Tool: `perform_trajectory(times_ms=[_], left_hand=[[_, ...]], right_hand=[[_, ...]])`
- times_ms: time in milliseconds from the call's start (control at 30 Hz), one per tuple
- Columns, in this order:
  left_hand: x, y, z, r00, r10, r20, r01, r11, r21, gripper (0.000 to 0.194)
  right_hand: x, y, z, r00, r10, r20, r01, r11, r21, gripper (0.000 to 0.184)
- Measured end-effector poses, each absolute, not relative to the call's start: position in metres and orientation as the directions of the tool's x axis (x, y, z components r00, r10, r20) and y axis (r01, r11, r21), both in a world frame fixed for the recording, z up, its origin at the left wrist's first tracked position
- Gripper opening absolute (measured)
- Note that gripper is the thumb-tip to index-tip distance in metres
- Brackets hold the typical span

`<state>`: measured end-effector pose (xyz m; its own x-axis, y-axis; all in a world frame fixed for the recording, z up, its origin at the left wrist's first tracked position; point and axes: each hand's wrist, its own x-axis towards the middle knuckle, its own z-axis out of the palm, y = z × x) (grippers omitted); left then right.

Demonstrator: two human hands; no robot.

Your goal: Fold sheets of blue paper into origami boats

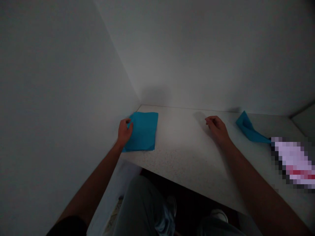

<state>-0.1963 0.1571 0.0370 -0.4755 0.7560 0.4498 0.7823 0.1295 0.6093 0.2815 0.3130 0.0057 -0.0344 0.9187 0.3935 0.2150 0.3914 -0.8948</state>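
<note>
A stack of blue paper sheets (144,131) lies on the left of the white tabletop, close to the side wall. My left hand (125,131) is at its left edge, fingers loosely bent and thumb apart, with nothing visible in it. Over the middle right of the table is my right hand (217,127), its fingers curled in and their tips close together. No object shows between them. Farther right stands a folded blue paper shape (249,129), with a pointed upright end and a narrow tail, apart from my right hand.
The white table (179,137) meets a pale wall (187,59) at the back and another wall (61,82) on the left. A blurred-out screen or object (292,160) lies at the right, touching or near the paper tail. My legs (145,206) are below the front edge.
</note>
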Motion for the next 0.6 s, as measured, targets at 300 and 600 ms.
perform_trajectory(times_ms=[300,600], left_hand=[[-0.185,0.221,0.014,-0.559,0.829,-0.031,0.788,0.543,0.290,0.127],[-0.181,0.225,0.017,-0.362,0.931,-0.048,0.886,0.360,0.292,0.111]], right_hand=[[0.282,0.318,-0.001,-0.027,0.925,0.378,0.223,0.375,-0.900,0.038],[0.281,0.315,0.002,-0.028,0.927,0.374,0.225,0.370,-0.901,0.038]])
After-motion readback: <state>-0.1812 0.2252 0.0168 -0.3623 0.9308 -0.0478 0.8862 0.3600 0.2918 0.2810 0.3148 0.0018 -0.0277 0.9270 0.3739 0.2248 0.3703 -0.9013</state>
